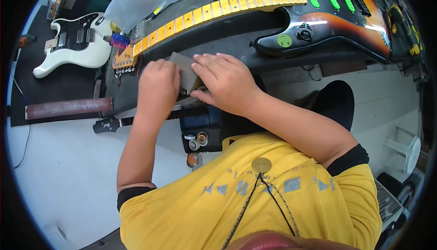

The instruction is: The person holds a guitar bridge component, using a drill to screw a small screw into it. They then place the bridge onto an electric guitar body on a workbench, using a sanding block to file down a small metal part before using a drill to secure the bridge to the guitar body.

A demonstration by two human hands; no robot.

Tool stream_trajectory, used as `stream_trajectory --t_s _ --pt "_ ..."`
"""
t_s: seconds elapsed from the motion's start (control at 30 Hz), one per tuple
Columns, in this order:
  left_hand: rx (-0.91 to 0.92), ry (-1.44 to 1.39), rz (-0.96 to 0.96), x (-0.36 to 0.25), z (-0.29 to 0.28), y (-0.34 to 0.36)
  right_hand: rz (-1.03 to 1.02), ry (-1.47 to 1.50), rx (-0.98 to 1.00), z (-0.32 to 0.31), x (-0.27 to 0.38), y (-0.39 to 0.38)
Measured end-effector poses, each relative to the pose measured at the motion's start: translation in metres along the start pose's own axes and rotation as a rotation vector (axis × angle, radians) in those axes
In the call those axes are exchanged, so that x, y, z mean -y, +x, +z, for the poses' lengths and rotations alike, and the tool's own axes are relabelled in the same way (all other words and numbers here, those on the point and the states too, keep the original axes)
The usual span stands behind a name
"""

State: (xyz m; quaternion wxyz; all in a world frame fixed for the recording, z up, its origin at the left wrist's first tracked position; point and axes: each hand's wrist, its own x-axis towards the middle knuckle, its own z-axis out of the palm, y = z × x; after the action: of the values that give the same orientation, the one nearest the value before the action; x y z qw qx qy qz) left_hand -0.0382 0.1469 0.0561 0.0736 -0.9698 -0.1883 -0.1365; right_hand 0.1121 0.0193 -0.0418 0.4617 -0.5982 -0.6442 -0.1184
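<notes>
A small grey sheet [183, 68], sandpaper by its look, is between my hands at the bench's front edge. My left hand [159, 80] has its fingers curled closed at the sheet's left edge. From the right, my right hand [225, 80] pinches the sheet, fingers over the top and thumb lower down. Just beyond lies an electric guitar with a yellow fretted neck [205, 13] and a sunburst body [327, 31] bearing green pickup covers. The neck's headstock [124, 58] lies nearest my left hand.
A white guitar body [82, 49] and a long reddish-brown bar [68, 109] lie to the left. A translucent plastic bag [143, 2] sits behind the neck. Below the bench are a dark headstock [106, 125] and tape rolls [202, 138]. A white stool [405, 149] stands right.
</notes>
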Motion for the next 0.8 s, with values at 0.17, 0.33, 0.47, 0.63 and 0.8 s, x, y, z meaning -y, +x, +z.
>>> stream_trajectory --t_s 0.17,0.33,0.47,0.63,0.8 --pt "0.038 -0.024 0.023 -0.001 -0.002 0.002 0.004 -0.002 -0.012 0.002 -0.001 0.000" --pt "0.081 -0.116 0.059 -0.013 -0.007 0.002 -0.007 -0.012 -0.019 0.004 -0.002 -0.001" --pt "0.097 -0.006 -0.018 -0.002 -0.005 0.007 0.003 -0.002 -0.017 0.003 -0.003 0.001" --pt "0.116 -0.055 0.044 -0.009 -0.006 0.004 -0.008 -0.001 -0.018 0.002 -0.003 0.001" --pt "0.088 -0.063 0.052 -0.002 -0.003 0.009 -0.017 0.001 -0.013 0.003 -0.002 0.000"
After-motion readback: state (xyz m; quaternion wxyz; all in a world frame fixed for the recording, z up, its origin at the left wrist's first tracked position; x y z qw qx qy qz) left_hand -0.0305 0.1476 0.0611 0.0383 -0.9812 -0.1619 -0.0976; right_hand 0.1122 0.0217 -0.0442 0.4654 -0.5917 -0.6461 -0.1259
